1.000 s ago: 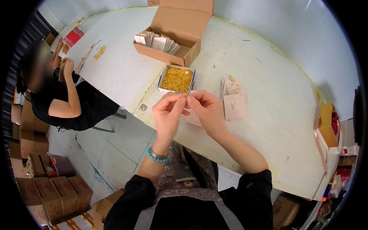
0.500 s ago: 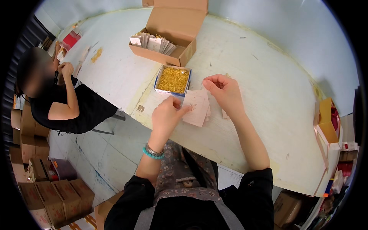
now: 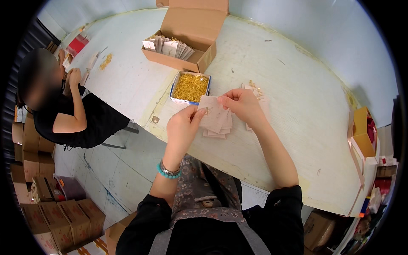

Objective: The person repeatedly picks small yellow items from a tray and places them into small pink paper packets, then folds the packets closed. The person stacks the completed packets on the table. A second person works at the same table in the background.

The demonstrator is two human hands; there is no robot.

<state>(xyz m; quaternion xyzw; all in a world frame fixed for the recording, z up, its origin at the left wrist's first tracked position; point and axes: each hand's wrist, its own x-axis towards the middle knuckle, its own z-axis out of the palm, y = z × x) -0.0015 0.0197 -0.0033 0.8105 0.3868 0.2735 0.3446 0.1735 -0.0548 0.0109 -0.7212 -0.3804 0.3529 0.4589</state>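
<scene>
My left hand (image 3: 182,127) pinches the lower left edge of a pale square card (image 3: 213,107) between thumb and fingers. A small gold piece (image 3: 207,111) shows on the card's face, close to my left thumb. At the card's upper right edge, my right hand (image 3: 244,106) has its thumb and forefinger closed on it. Beneath the held card lies a loose stack of similar cards (image 3: 220,128). Partly hidden behind my right hand is another pile of cards (image 3: 264,106) with small gold pieces on top. A small blue-and-white box (image 3: 184,101) full of thin gold pieces (image 3: 191,87) sits just beyond my left hand.
An open brown carton (image 3: 207,59) holding rows of cards stands farther back on the white table (image 3: 306,140). A yellow-brown box (image 3: 361,127) is at the right edge. Another person (image 3: 63,106) sits at the left. Cartons (image 3: 63,223) are stacked on the floor.
The upper card has been lifted and tilted off the stack by my left hand. My right hand has moved down and left onto its edge, uncovering more of the right-hand pile.
</scene>
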